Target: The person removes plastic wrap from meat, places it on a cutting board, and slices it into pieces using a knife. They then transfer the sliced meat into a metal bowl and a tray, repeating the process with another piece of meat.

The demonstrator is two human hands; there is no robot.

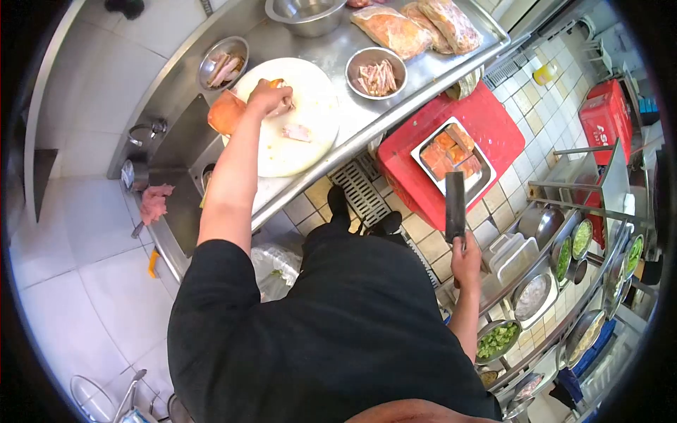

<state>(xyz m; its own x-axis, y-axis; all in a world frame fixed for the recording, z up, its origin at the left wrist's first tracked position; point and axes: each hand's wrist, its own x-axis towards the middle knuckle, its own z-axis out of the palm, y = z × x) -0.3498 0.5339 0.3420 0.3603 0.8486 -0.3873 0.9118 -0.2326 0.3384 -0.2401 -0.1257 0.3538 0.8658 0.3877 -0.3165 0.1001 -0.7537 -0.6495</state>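
Observation:
My right hand (466, 262) is closed round the handle of a cleaver (455, 204), its broad dark blade pointing away from me, off to the right of the counter. Over the round white cutting board (310, 84), my left hand (268, 97) has its fingers curled on a piece of meat (283, 107), partly hidden by the hand. A small pale slice of meat (297, 132) lies on the board close by. At the board's left edge, beside my left wrist, rests a large orange-skinned chunk of meat (226, 113).
Metal bowls of meat strips (377, 79) and longer meat pieces (226, 69) flank the board. Bagged meat (391, 32) lies farther back. A tray of orange meat blocks (451, 151) sits on a red box (504, 116). At left is a sink (185, 151); bowls of greens (498, 341) stand lower right.

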